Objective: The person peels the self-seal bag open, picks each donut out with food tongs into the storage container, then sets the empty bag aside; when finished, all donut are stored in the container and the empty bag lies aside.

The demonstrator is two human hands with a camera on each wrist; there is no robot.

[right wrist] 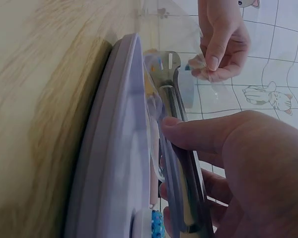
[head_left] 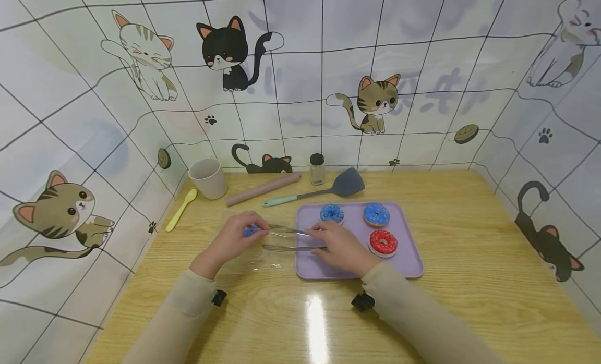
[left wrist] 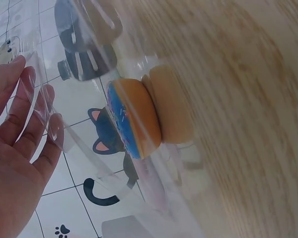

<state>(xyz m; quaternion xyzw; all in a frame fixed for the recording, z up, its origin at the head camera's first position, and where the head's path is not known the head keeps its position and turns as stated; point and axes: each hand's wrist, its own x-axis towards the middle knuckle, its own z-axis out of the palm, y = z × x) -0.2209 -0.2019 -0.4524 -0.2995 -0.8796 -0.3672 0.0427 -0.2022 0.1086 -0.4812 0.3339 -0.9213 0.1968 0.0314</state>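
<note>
The right hand [head_left: 340, 245] clasped metal tongs [head_left: 291, 239] whose tips reached a blue doughnut [left wrist: 134, 119] inside the clear bag [left wrist: 89, 99] pinched by the left hand [head_left: 233, 238]; bagging seemed underway, releasing it next.

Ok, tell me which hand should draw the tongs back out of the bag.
Right. The right hand already grips the metal tongs by the handle end, while the left hand pinches the clear bag around the blue donut.
</note>
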